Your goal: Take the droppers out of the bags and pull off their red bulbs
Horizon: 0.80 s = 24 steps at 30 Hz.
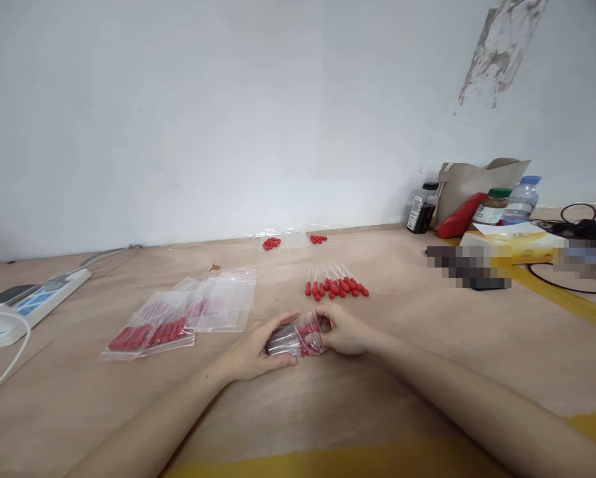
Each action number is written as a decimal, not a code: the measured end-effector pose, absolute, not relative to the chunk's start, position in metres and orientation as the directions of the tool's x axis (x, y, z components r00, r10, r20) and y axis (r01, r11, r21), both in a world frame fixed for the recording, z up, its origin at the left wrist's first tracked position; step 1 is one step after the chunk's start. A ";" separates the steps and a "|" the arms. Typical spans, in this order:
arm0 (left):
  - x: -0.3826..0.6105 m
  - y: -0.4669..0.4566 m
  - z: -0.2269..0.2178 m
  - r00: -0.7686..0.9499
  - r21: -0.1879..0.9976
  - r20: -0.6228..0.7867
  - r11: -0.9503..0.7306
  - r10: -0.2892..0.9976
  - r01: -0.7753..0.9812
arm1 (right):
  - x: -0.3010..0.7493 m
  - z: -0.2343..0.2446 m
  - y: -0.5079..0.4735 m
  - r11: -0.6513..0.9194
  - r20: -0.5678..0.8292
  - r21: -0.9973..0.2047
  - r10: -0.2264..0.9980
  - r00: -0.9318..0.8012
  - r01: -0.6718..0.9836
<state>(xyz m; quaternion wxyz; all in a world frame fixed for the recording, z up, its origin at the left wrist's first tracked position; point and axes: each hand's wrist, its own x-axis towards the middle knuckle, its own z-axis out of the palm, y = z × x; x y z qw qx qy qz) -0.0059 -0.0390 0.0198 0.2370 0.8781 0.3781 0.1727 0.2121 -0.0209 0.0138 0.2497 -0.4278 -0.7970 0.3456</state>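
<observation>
Between my hands is a clear plastic bag (286,341) with several red-bulbed droppers inside, their bulbs toward the right. My left hand (252,350) curves round the bag's left end, thumb in front and fingers behind. With thumb and fingers, my right hand (345,330) pinches the bag's right end over the red bulbs. Just beyond my hands lies a fanned row of loose droppers (335,287), bulbs facing me. To the left, filled bags of droppers (165,328) overlap one another, beside flat clear bags (232,302).
Against the wall lie a clear bag (294,241) and small red bulbs (272,243). A power strip (43,302) with a white cable is at far left. At right stand a dark bottle (421,211), a beige bag (472,182), a water bottle (524,199) and black cables (584,229).
</observation>
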 end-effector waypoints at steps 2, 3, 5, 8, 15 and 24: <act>-0.007 -0.039 0.019 0.666 0.486 0.093 -0.617 0.740 0.618 | 0.213 0.016 -0.022 0.411 0.116 -0.733 0.861 -0.495 0.543; -0.007 -0.038 0.018 0.670 0.451 0.078 -0.625 0.739 0.637 | 0.213 0.016 -0.023 0.405 0.120 -0.737 0.866 -0.485 0.541; -0.008 -0.038 0.016 0.677 0.390 0.054 -0.639 0.734 0.662 | 0.213 0.016 -0.025 0.385 0.111 -0.767 0.868 -0.485 0.513; -0.008 -0.038 0.014 0.698 0.348 0.044 -0.665 0.715 0.661 | 0.214 0.015 -0.025 0.385 0.117 -0.798 0.854 -0.506 0.464; -0.009 -0.039 0.016 0.653 0.355 -0.015 -0.606 0.758 0.712 | 0.229 0.012 -0.008 0.098 0.008 -0.989 0.795 -0.606 0.115; -0.007 -0.041 0.018 0.646 0.367 0.002 -0.602 0.763 0.709 | 0.239 0.016 0.001 -0.108 -0.096 -0.994 0.814 -0.573 0.013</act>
